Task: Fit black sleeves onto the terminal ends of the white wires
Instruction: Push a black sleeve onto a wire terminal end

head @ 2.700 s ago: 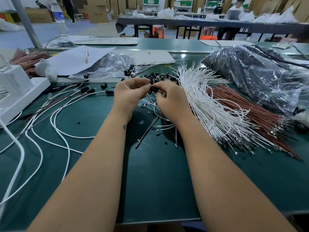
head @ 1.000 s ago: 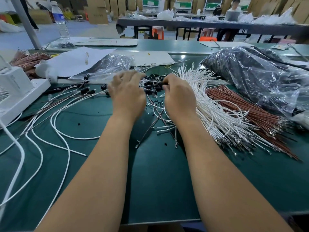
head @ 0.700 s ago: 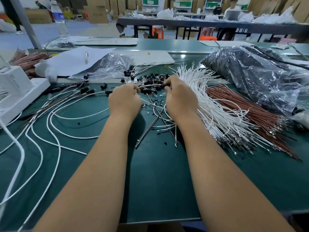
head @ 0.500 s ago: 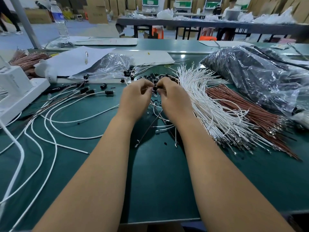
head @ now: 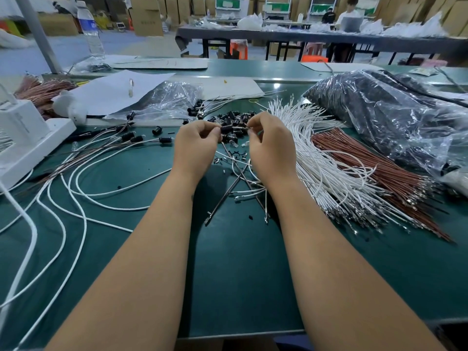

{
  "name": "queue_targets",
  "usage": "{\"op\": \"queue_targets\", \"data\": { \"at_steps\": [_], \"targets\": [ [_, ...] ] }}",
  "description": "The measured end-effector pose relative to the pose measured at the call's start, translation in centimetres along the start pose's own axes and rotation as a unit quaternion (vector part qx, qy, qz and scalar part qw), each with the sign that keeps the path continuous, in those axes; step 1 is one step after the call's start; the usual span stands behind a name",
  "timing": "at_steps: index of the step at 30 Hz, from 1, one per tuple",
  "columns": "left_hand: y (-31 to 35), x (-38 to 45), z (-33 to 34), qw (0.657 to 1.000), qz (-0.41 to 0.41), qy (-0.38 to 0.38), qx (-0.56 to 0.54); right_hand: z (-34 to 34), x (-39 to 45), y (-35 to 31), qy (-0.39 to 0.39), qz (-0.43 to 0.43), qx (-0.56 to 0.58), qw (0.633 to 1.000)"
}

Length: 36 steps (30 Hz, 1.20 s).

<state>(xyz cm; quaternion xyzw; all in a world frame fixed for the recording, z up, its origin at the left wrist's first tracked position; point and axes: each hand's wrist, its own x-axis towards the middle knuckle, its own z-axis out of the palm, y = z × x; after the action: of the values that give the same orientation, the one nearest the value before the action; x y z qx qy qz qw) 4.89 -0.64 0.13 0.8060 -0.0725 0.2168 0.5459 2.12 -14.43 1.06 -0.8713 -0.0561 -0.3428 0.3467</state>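
Observation:
My left hand (head: 196,145) pinches a black sleeve (head: 226,128) just above the table, over a pile of loose black sleeves (head: 234,119). My right hand (head: 272,145) pinches the terminal end of a white wire (head: 243,127) that points into that sleeve. A big fan of white wires (head: 321,158) lies to the right of my right hand. Several wires with sleeves fitted (head: 131,140) lie to the left, their white lengths looping over the green mat (head: 228,262).
Brown wires (head: 379,178) lie beside the white fan. A large plastic bag (head: 395,117) fills the right, a smaller clear bag (head: 172,100) and paper the back left. A white device (head: 22,138) sits at the left edge. Loose wires (head: 240,188) cross between my wrists.
My hands reached into the sleeve pile, then came back together. They have drawn a little apart, with the sleeve in the left and the wire end in the right.

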Motion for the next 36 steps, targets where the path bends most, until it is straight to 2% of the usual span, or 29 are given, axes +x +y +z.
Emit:
{"op": "queue_targets", "data": {
  "at_steps": [8,11,14,17,26,36],
  "targets": [
    [0.2,-0.1,0.0,1.000,-0.009,-0.013,-0.003,0.3,0.2,0.1,0.030,0.017,0.057,0.998],
    [0.3,-0.3,0.1,1.000,-0.012,-0.021,-0.014,0.2,0.5,-0.1,0.042,0.079,0.137,0.987],
    [0.6,-0.5,0.2,0.999,-0.001,-0.029,-0.026,-0.2,0.9,0.1,0.052,0.168,0.238,0.955],
    [0.8,-0.6,0.3,0.998,0.003,-0.043,-0.042,-0.4,0.9,0.1,0.046,0.202,0.288,0.935],
    [1.2,-0.9,0.9,0.994,0.022,-0.073,-0.072,0.1,0.6,-0.4,0.014,0.156,0.242,0.957],
    [1.1,-0.7,0.8,0.997,0.058,-0.017,-0.056,0.2,0.5,-0.4,0.011,0.125,0.225,0.966]
  ]
}}
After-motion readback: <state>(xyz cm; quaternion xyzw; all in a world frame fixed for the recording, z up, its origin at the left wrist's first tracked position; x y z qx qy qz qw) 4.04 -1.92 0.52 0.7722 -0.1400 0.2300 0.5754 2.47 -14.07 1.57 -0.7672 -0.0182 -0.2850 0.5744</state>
